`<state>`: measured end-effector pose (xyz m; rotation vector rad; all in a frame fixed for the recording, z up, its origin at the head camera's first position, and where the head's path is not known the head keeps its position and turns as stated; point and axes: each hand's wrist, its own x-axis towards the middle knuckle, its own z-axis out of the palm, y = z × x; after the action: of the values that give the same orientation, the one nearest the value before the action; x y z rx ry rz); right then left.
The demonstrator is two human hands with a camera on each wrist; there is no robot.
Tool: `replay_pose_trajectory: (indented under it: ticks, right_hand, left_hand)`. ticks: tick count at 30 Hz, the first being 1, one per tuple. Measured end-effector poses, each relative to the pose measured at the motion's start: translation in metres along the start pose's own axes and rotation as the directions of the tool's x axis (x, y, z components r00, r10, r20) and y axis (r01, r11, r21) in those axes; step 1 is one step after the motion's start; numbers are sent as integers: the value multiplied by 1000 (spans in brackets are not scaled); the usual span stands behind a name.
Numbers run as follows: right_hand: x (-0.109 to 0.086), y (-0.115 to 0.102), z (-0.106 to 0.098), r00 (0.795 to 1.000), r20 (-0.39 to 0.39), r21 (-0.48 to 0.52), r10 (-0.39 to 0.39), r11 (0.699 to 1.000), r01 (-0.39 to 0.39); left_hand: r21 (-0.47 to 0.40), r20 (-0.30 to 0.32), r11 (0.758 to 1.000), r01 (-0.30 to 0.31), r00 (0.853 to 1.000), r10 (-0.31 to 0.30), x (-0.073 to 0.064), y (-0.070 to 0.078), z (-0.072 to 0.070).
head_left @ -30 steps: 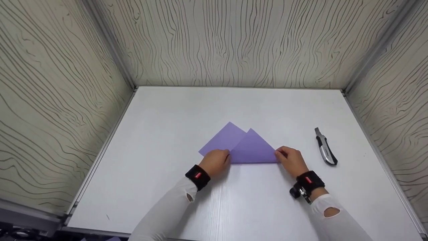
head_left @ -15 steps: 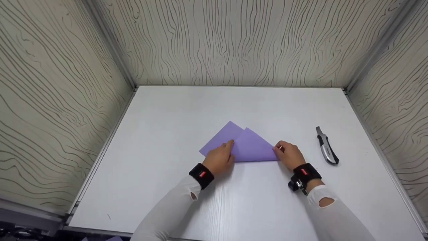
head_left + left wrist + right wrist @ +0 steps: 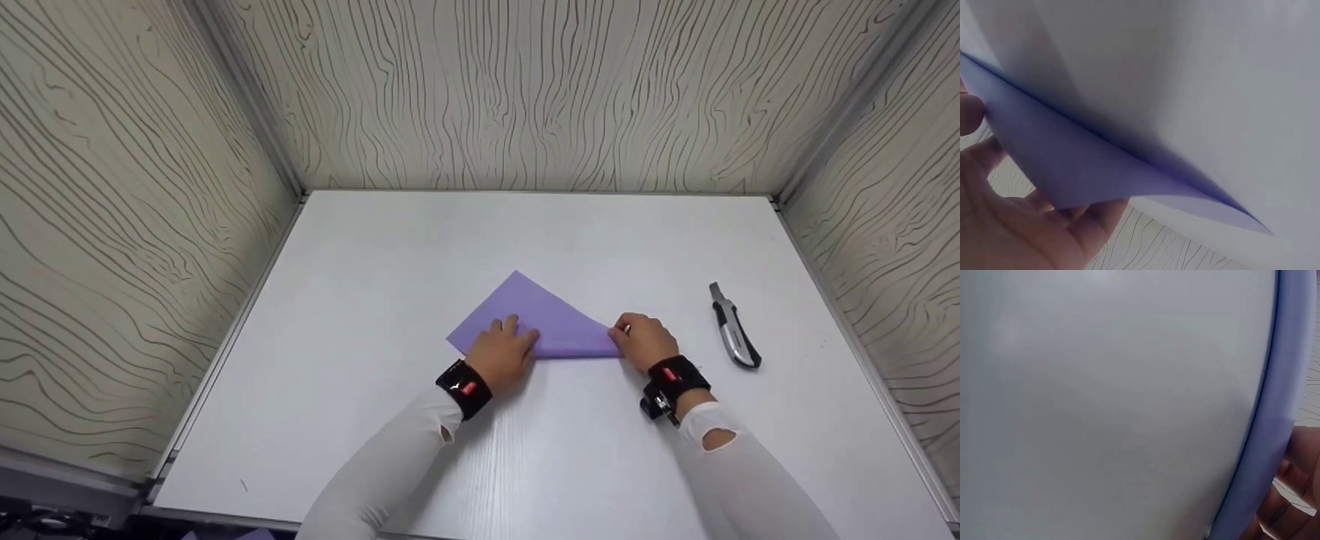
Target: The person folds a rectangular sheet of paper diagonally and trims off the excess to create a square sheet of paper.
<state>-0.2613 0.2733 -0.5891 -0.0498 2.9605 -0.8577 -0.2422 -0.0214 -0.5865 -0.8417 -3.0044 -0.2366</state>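
Observation:
A purple sheet of paper lies folded over on the white table, its fold along the near edge and one point facing away. My left hand rests on its left part with fingers spread. In the left wrist view, the folded layer rises in a curve beside the fingers. At the right corner, my right hand pinches the paper between thumb and fingers. The right wrist view shows the rounded, uncreased fold running up to that hand.
A utility knife with a black and silver handle lies right of the right hand. Wood-grain patterned panels enclose the white table at the back and sides. Purple pieces show below the near edge.
The upper layer's tip has shifted left until it lines up with the lower layer's point. My left hand has spread its fingers over the paper; the right hand has moved slightly left, still pinching.

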Motion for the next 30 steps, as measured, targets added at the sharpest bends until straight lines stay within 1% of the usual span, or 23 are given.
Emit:
replay_pose_trajectory:
  ticks: [3, 7, 15, 26, 30]
  right_hand:
    - [1, -2, 1, 1000, 14, -27, 21, 999, -21]
    - [0, -4, 1, 999, 29, -46, 34, 998, -33]
    - [0, -5, 2, 999, 24, -38, 35, 999, -34]
    - [2, -4, 4, 998, 18, -29, 62, 998, -61]
    - [2, -5, 4, 998, 12, -27, 59, 998, -58]
  left_hand:
    - [32, 5, 999, -13, 1000, 13, -2, 1, 3]
    - [47, 19, 999, -22, 1000, 22, 0, 2, 6]
    - [64, 79, 998, -29, 997, 24, 3, 3, 4]
    - [80, 85, 996, -29, 996, 22, 1, 6, 4]
    - [86, 94, 996, -28, 995, 20, 2, 6, 3]
